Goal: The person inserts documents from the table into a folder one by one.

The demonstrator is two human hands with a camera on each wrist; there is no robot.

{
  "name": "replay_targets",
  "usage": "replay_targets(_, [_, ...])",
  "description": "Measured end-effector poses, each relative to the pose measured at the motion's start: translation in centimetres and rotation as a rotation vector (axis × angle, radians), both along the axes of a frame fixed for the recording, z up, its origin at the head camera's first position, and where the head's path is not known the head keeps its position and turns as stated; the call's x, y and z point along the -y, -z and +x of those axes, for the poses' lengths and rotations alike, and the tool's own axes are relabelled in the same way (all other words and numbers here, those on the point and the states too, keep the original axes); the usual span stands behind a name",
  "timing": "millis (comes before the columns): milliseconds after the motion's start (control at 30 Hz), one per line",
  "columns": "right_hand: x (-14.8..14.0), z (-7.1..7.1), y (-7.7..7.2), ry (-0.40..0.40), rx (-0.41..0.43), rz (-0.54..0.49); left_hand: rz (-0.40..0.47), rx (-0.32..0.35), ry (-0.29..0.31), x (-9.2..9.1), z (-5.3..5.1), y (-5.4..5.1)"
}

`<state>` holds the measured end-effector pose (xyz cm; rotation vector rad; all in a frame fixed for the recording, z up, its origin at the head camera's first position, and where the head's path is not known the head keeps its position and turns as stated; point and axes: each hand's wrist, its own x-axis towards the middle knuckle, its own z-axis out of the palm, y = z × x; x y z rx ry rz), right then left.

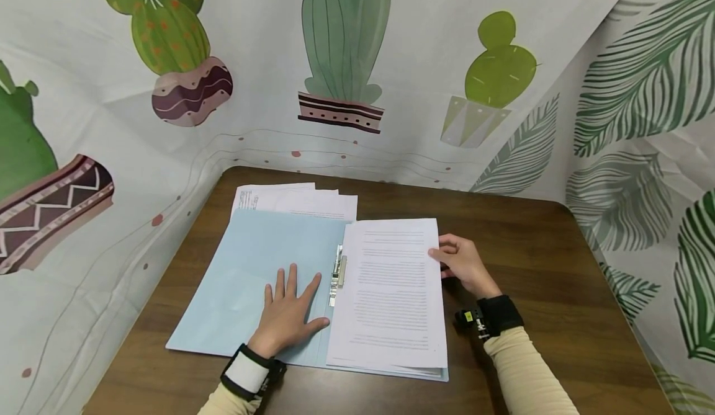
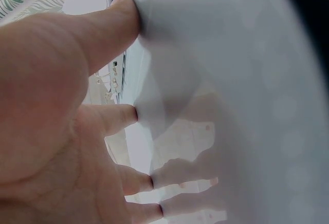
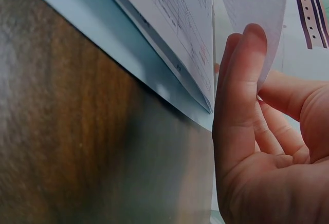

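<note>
A light blue folder (image 1: 240,278) lies open on the table, with a stack of printed sheets (image 1: 391,297) on its right side beside a metal clip (image 1: 337,275). My left hand (image 1: 287,322) rests with spread fingers on the folder's bare left cover; its fingertips touch the glossy surface in the left wrist view. My right hand (image 1: 466,266) pinches the right edge of the top sheet (image 3: 262,8) between thumb and fingers. In the right wrist view that sheet stands raised from the pages (image 3: 175,29) below it.
Several loose printed sheets (image 1: 301,201) stick out from behind the folder's upper left edge. The brown wooden table (image 1: 536,247) meets a cactus-printed cloth (image 1: 413,117) at the back. A leaf-patterned cloth (image 1: 648,185) hangs at the right.
</note>
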<state>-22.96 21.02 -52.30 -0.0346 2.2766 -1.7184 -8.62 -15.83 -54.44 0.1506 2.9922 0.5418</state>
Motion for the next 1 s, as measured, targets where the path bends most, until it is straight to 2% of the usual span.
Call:
replay_targets(333, [0.52,0.22,0.16,0.003,0.006,0.004,0.003,-0.003,-0.001,0.03,0.13,-0.29])
replay_targets(1000, [0.97,0.04,0.82,0.008,-0.001,0.005,-0.001,-0.01,-0.003,-0.08,0.12,-0.18])
